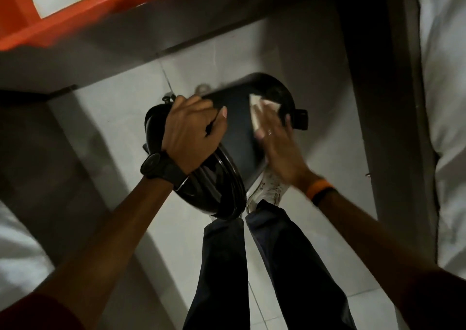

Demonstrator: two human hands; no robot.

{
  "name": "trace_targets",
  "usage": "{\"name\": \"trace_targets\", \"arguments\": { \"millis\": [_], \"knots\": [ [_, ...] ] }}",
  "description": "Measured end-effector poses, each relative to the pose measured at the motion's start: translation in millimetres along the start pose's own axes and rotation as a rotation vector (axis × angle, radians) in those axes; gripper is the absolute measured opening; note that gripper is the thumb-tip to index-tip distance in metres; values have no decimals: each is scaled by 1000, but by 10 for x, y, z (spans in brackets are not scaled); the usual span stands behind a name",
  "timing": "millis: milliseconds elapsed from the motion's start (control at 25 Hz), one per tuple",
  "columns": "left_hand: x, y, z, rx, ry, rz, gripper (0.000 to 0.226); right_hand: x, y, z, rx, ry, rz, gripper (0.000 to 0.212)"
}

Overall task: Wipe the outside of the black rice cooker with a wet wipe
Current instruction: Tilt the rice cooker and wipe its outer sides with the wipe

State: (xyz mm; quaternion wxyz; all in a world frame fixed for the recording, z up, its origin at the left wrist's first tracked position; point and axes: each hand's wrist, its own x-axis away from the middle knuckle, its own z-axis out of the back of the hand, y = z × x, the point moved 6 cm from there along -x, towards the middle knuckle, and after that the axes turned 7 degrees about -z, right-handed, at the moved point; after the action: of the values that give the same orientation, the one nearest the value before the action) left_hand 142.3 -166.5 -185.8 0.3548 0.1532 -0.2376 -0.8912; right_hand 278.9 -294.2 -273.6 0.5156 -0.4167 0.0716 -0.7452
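The black rice cooker (239, 138) is held in the air above the floor, tipped on its side with its lid end toward me and its base away. My left hand (191, 133) grips it near the lid rim, thumb across the body. My right hand (280, 148) lies flat against the cooker's right side and presses a folded white wet wipe (259, 113) onto the wall. A black side handle (301, 119) sticks out past the wipe. The right hand is motion-blurred.
An orange shelf edge (83, 14) runs across the upper left. White bedding (446, 118) and a dark bed frame (378, 102) border the right. My legs (254, 266) and a white shoe (267, 188) stand on the white tiled floor (131, 118) below the cooker.
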Motion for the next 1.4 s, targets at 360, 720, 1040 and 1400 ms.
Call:
{"name": "trace_targets", "arguments": {
  "millis": [360,720,1040,1400],
  "knots": [
    [-131,-140,33,50,-14,174,47,191,-511,37,-226,-33,145,55],
    [-119,-36,-48,-11,-87,48,45,-814,418,281,-251,-123,-457,62],
    [-90,-91,15,38,-124,146,45,-413,294,26,-191,-129,-250,69],
    [-545,-696,108,285,-35,559,51,366,-459,100,-403,27,62,56]
  ]
}}
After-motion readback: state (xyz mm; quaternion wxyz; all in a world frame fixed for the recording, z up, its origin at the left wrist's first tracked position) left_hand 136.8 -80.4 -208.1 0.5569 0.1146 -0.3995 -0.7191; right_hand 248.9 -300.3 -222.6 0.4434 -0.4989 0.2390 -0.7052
